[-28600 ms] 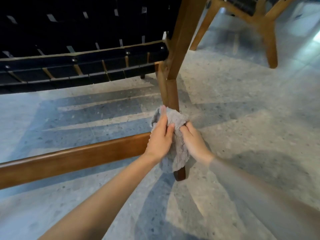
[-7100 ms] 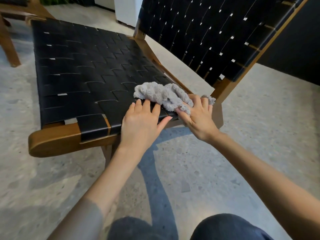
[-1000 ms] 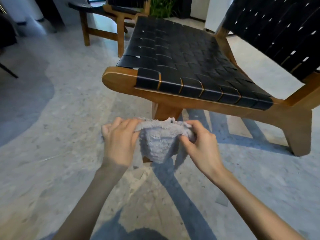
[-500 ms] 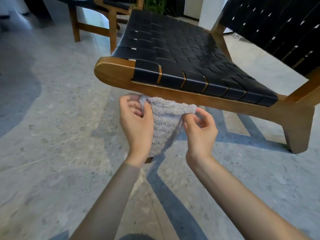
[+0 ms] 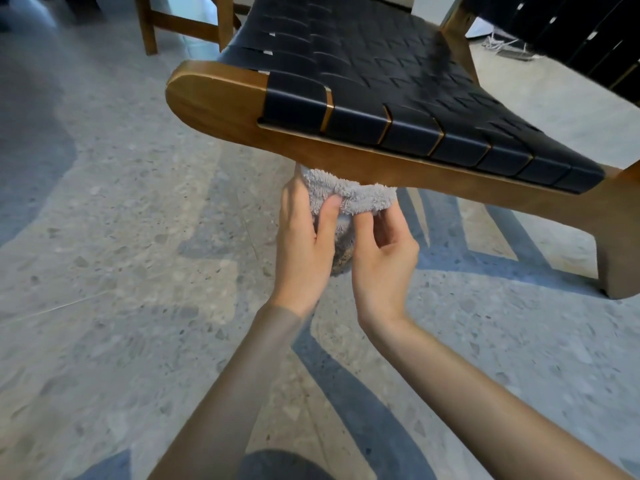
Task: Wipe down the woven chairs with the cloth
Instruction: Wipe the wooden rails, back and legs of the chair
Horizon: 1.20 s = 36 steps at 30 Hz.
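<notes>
Right now both hands are on the cloth (image 5: 349, 197), a grey fluffy one, bunched up just under the chair (image 5: 221, 109) side rail (image 5: 398, 168) near its front end, top of the cloth touching the rail's underside. Left hand (image 5: 303, 244) grips the cloth's left side: thumb across the front, fingers wrapped round behind. Right hand (image 5: 382, 258) pinches the lower right fold w/ thumb & curled fingertips, palm facing left. Hands are just beside each other, cloth btwn them, its lower part hanging down in the gap. Whether it wraps a leg underneath I can't tell, that bit's hidden. Chair is a wood frame w/ a black woven seat (image 5: 381, 81), straps folding over the rail edge. Seat slopes down to the right, towards the backrest (image 5: 571, 32) at far right, also black weave. Rear leg (image 5: 616, 268) stands on the floor (image 5: 121, 237), grey speckled stone w/ striped shadows under the chair. 2nd chair (image 5: 187, 26) is far left, only wooden legs & crossbar showing, well apart. Both forearms reach in from the near edge, and a dark trouser knee (image 5: 277, 465) shows at the bottom.
</notes>
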Each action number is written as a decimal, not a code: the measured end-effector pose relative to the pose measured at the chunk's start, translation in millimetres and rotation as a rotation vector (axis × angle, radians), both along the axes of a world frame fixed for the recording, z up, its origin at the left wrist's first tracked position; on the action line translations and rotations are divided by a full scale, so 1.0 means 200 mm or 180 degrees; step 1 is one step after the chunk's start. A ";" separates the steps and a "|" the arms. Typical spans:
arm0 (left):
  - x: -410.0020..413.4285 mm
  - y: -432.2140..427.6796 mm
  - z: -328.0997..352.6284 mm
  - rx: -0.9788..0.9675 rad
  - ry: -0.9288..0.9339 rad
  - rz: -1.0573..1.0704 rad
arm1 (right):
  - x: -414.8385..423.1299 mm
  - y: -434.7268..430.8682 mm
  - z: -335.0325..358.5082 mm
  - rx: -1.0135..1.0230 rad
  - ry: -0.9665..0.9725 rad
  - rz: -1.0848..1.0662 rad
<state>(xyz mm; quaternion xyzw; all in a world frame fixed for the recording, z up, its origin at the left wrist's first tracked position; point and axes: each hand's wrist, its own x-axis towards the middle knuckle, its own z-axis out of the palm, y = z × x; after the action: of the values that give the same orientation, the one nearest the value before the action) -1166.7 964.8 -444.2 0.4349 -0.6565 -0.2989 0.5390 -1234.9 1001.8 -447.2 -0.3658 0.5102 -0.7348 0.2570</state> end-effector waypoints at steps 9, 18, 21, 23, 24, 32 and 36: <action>0.12 0.02 -0.43 0.0331 -0.0349 0.0031 | 0.05 0.00 -0.39 0.0352 0.0132 0.0853; 0.25 0.03 -0.79 0.1289 -0.0669 0.0116 | 0.07 -0.07 -0.84 0.1577 0.0076 0.1729; 0.27 0.03 -0.82 0.1430 -0.0745 0.0061 | 0.07 -0.09 -0.89 0.1727 -0.0010 0.1785; 0.26 0.05 -0.83 0.1320 -0.0764 0.0221 | 0.05 -0.09 -0.87 0.1732 0.0045 0.1681; 0.25 0.07 -0.82 0.1253 -0.0752 0.0424 | 0.04 -0.08 -0.85 0.1693 0.0058 0.1583; 0.05 0.17 -0.54 0.0508 0.0084 0.1633 | -0.03 0.05 -0.52 0.1088 -0.0058 0.0672; -0.17 0.28 -0.39 0.0241 0.0326 0.1500 | -0.22 0.18 -0.36 0.0749 0.0453 0.0043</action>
<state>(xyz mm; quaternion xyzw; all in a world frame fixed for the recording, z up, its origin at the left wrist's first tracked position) -1200.0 1020.6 -521.9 0.5803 -0.4969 -0.2110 0.6098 -1278.2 1037.4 -519.9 -0.3878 0.6073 -0.6403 0.2661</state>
